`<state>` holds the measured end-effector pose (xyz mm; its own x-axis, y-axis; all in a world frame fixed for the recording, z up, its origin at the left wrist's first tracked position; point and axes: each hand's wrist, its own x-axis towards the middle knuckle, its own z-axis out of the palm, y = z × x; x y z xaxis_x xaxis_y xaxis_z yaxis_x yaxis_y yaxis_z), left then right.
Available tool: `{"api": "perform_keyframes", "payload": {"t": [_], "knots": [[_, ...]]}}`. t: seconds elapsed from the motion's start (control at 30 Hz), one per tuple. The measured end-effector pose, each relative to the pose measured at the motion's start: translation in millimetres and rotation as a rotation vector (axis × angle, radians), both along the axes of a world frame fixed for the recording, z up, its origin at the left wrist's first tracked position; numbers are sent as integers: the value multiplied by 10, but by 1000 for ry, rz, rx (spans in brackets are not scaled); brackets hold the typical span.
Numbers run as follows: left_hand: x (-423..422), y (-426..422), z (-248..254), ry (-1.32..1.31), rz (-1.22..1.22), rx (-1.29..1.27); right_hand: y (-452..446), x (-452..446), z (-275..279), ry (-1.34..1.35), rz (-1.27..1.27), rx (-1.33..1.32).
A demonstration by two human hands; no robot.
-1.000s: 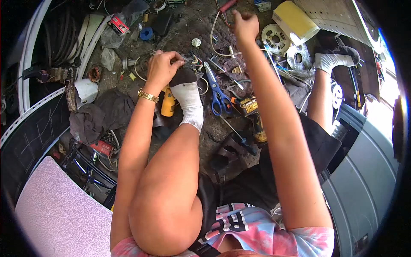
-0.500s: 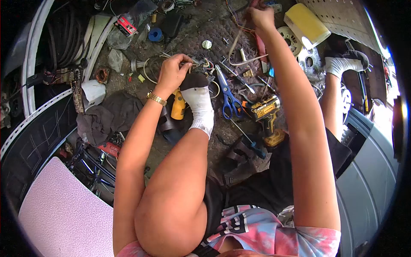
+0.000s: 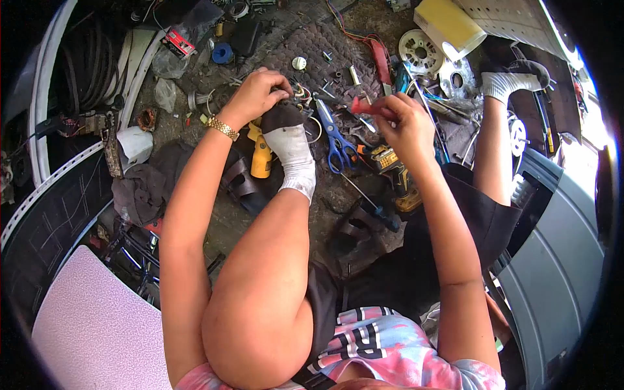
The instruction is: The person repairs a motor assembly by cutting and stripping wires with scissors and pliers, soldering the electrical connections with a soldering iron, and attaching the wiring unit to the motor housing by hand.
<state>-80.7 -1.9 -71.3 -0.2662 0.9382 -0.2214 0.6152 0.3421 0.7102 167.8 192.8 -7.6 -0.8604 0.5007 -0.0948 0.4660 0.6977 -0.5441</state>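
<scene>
My left hand (image 3: pixel 260 94), with a gold watch on its wrist, is pinched at the toe of my socked foot (image 3: pixel 286 140); what its fingers grip is too small to make out. Beyond the toe lie thin wires (image 3: pixel 302 92). My right hand (image 3: pixel 406 123) is closed on a red-handled tool (image 3: pixel 367 107), whose dark tip points left toward the wires. Between the hands, blue scissors (image 3: pixel 337 140) lie on the ground, blades pointing away from me. A yellow tool (image 3: pixel 260 156) rests beside my foot. A yellow and black drill (image 3: pixel 398 175) lies below my right hand.
A red strip (image 3: pixel 380 62) with wires lies at the upper right, near a round metal plate (image 3: pixel 421 52) and a yellow container (image 3: pixel 448 29). A screwdriver (image 3: pixel 367 201) and dark sandals lie nearer me. At left are a blue spool (image 3: pixel 222 53) and dark cloth (image 3: pixel 140 192).
My right hand has come down and back from the upper right, now with the red-handled tool. The red strip lies on the ground. My left hand stays by the toe.
</scene>
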Motion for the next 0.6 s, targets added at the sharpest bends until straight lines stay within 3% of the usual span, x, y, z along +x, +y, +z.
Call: {"api": "perform_keyframes", "payload": {"t": [0.07,0.23,0.6], "knots": [[-33,47,-1,-37,-46,-36,-55,-37,-25,4,36,-30],[-72,46,-17,-297,113,-223,-154,-112,-46,15,69,17],[-91,-121,-73,-409,232,-178,-242,-165,0,3,71,68]]}}
